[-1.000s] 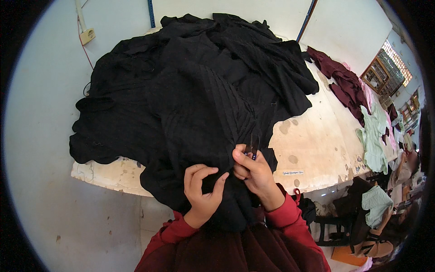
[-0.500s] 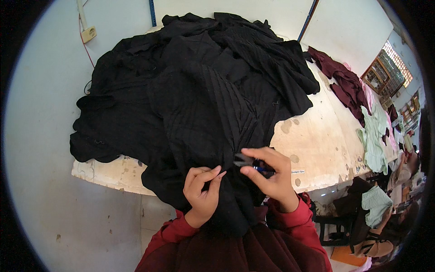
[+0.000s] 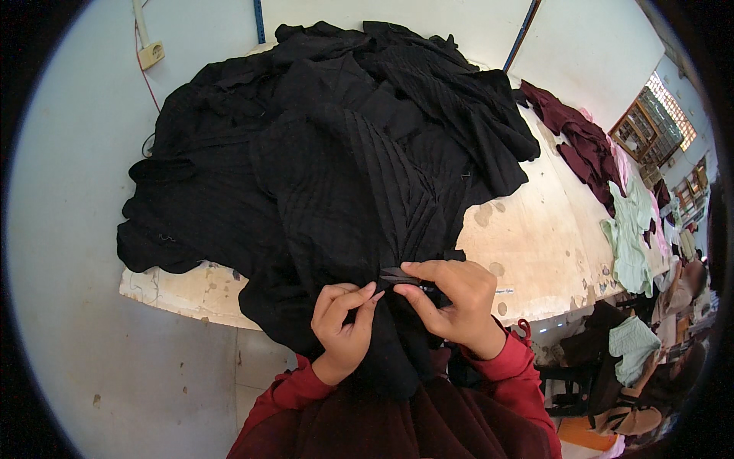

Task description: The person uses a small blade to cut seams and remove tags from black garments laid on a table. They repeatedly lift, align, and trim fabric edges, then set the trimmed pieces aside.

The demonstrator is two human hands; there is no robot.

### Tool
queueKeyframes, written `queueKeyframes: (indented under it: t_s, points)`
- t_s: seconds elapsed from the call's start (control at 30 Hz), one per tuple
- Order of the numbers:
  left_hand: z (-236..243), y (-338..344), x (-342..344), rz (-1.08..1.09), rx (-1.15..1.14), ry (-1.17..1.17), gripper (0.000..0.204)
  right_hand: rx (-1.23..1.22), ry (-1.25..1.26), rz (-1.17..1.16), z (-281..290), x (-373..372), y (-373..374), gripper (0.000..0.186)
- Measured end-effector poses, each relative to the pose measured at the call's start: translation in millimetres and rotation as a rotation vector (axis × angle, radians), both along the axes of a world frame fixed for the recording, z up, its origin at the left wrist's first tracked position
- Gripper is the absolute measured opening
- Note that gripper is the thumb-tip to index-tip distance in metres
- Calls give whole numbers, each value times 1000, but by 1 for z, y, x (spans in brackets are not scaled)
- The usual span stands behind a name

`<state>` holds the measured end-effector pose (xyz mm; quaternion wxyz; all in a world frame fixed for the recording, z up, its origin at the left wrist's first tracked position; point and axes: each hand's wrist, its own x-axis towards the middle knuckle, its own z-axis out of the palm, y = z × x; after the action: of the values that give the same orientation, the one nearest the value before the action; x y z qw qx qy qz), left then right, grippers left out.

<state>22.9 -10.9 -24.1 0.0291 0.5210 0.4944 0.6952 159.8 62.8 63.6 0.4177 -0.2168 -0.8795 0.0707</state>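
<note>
A large black pleated cloth is heaped over the table and hangs off its near edge towards me. My left hand pinches a fold of this cloth between thumb and fingers. Just to its right, my right hand grips a small pair of thread snips, thumb and forefinger pressing on the two blades. The blade tips point left and lie against the cloth, close to my left fingertips. Most of the snips' body is hidden inside my right hand.
The pale wooden table shows stains. Dark red cloth and a pale green garment lie along its right side. A wall socket is at the upper left. At the lower right, people sit near a black chair.
My right hand has brought the snips left towards my left fingers, and their blades have gone from spread to nearly closed. My left hand has stayed almost still.
</note>
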Motion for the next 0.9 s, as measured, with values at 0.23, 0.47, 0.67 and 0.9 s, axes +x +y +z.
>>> queueKeyframes:
  t_s: [0.23,0.47,0.67,0.9]
  points:
    - [3,2,3,13,30,-72,26,7,-34,4,1,2,0,21]
    - [9,-1,2,82,-10,92,21,-636,384,177,1,4,0,23]
    - [0,2,4,130,72,203,24,-390,125,90,-6,-12,-2,36]
    - [-7,7,6,122,6,321,21,-526,-11,-130,-29,-12,11,22]
